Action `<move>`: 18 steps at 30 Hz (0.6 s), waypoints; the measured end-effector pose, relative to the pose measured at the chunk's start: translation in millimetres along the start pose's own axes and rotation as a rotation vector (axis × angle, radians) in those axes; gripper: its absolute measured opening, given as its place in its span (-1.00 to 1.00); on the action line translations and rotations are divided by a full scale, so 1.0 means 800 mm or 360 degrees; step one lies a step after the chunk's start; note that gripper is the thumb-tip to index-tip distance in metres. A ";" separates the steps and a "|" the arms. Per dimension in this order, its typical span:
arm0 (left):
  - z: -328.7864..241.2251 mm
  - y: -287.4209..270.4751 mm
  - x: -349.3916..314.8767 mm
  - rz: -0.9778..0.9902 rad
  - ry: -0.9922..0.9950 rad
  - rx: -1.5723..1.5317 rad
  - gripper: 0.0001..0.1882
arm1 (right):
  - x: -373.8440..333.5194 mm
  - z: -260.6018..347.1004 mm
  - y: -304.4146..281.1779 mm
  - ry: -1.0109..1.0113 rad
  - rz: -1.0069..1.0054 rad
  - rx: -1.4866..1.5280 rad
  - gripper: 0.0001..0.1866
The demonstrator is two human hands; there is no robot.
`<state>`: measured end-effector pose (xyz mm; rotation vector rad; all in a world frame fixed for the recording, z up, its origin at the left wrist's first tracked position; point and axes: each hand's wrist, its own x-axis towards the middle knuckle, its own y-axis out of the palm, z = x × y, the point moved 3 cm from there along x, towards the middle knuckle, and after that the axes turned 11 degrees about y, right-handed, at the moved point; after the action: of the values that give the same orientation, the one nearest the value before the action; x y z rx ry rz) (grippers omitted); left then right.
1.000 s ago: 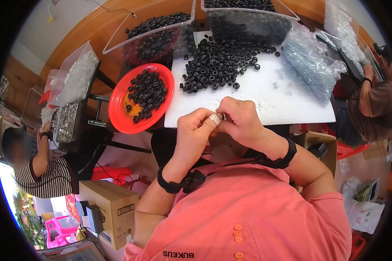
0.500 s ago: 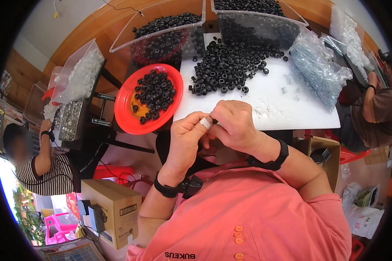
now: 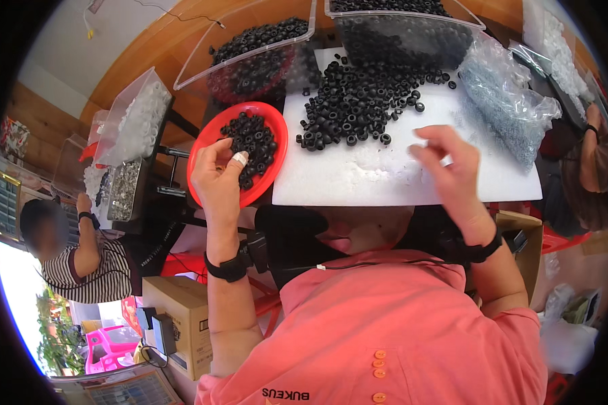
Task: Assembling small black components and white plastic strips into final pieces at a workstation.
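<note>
My left hand (image 3: 217, 177) is above the near left part of a red round plate (image 3: 282, 145) that holds small black ring-shaped parts (image 3: 257, 138). Its fingers are curled, with the thumb, wrapped in white tape, a little apart from them; I make out nothing between. My right hand (image 3: 454, 165) hovers over the right side of a white board (image 3: 365, 179), thumb and forefinger spread, holding nothing visible. Beyond it lies a clear plastic bag (image 3: 507, 101) of small silvery-blue pieces. A heap of black ring-shaped parts (image 3: 355, 101) covers the board's far middle.
Two clear bins, the left bin (image 3: 246, 57) and the right bin (image 3: 405, 37), hold more black parts behind the board. A cardboard box (image 3: 175, 317) stands lower left. Co-workers sit at both sides, one in a striped shirt (image 3: 88, 273) on the left.
My hands, together in front of the board before, have parted. The left has moved left over the red plate; the right has moved right over the board and opened its fingers.
</note>
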<state>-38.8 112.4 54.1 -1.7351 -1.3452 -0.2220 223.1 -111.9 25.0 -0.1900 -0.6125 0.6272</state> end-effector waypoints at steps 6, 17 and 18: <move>-0.046 0.049 -0.041 0.0024 0.0512 -0.0068 -0.76 | 0.014 -0.052 -0.080 0.0432 -0.0318 0.0364 -0.95; -0.095 0.132 -0.062 0.0432 0.0670 -0.0233 -0.81 | 0.003 -0.075 -0.081 0.0507 -0.0279 0.0182 -0.91; -0.094 0.132 -0.064 0.0413 0.0674 -0.0250 -0.81 | 0.005 -0.074 -0.081 0.0564 -0.0286 0.0183 -0.91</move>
<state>58.0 22.1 9.7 -1.8434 -0.8071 -0.5263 292.5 -161.0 1.2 -0.1325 -0.2469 0.4390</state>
